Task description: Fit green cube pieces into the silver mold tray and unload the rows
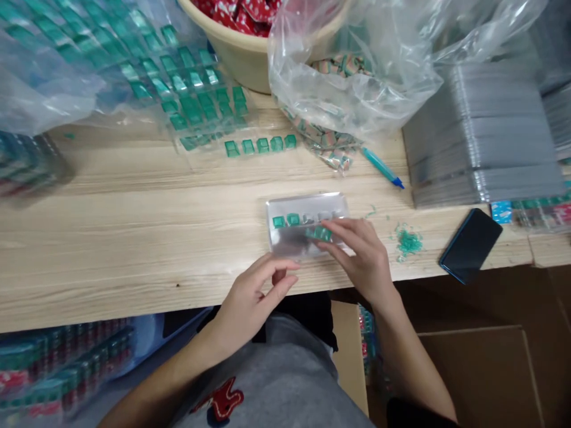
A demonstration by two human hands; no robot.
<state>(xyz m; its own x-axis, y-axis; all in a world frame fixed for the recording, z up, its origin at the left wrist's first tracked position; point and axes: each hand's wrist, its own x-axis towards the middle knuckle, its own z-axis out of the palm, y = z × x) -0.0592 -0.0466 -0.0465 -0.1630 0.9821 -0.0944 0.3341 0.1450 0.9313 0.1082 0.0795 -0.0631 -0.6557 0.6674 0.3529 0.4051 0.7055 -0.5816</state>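
Observation:
A clear plastic tray (pixel 289 242) lies near the front edge of the wooden table, with a row of small hollows across it. Two green translucent plastic pieces (pixel 292 220) sit in its left hollows; the hollows farther right look colourless. My right hand (pixel 363 252) is over the tray's right side, thumb and fingers closed on more green plastic pieces (pixel 322 233), slightly blurred. Just in front of the tray's lower edge is my left hand (pixel 263 285), its thumb and index finger apart and nothing between them.
Green plastic pieces (pixel 263 144) stand in rows at the back left. Behind are a cream tub (pixel 241 53) of red packets and a clear bag (pixel 357 89) of small packets. To the right are a blue pen (pixel 382 168), stacked trays (pixel 486 137), green scraps (pixel 408 241) and a phone (pixel 471 245).

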